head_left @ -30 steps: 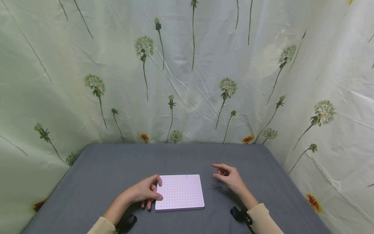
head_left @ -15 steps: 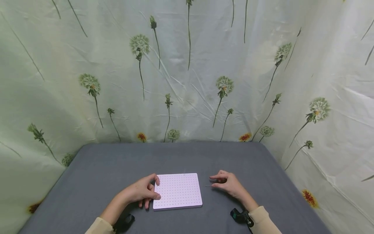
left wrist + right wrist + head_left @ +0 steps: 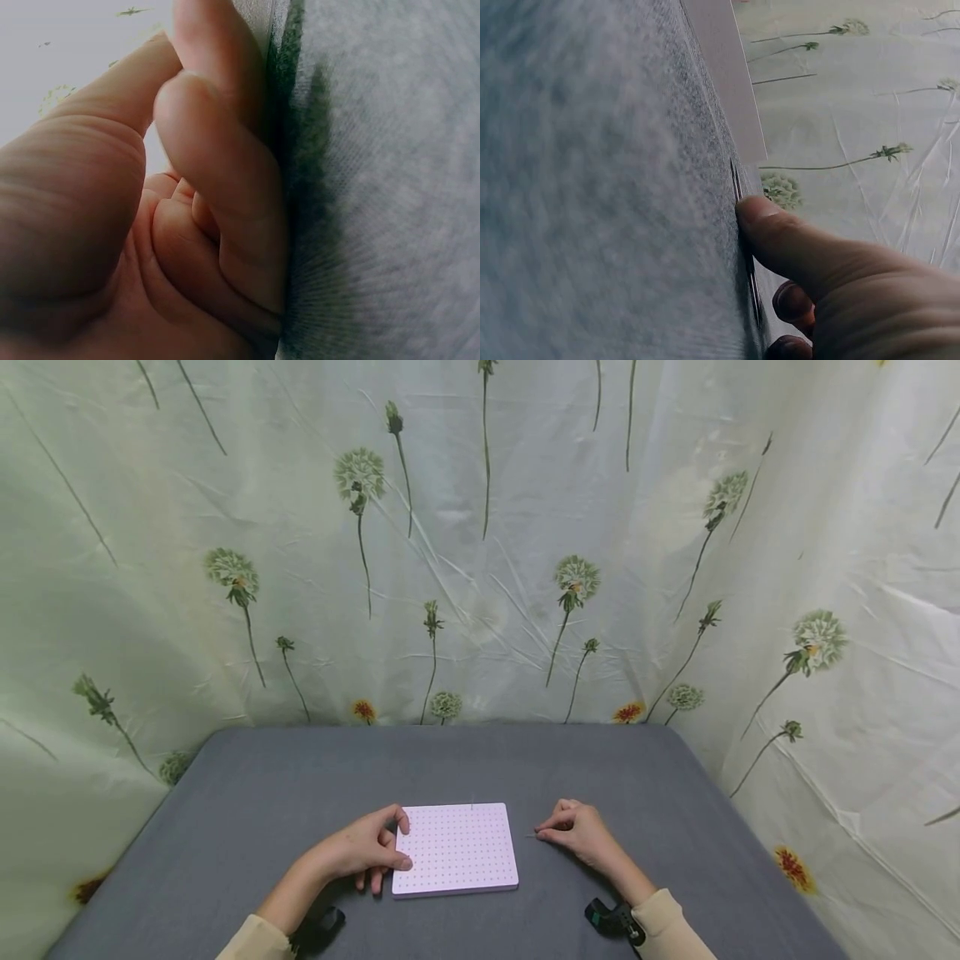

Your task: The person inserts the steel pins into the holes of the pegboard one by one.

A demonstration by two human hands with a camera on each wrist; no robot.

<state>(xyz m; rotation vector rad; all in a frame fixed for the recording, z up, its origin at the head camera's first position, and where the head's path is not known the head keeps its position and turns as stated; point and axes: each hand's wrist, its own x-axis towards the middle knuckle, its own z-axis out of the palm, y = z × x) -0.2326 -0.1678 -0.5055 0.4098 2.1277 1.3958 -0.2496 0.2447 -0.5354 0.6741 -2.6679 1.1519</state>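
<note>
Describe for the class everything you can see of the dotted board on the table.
The board is a flat, pale lilac-white rectangle with rounded corners, its top covered in neat rows of small dark dots, possibly holes. It looks smooth and rigid, perhaps plastic, though that is hard to confirm. It lies flat on the grey table, long sides running left to right. The left hand holds its left side, thumb on top. A thin dark sliver shows at its far edge, right of the middle.

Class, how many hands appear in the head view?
2: the left hand holds the dotted board by its left; the right hand pinches a thin rod to the board's right.
</note>
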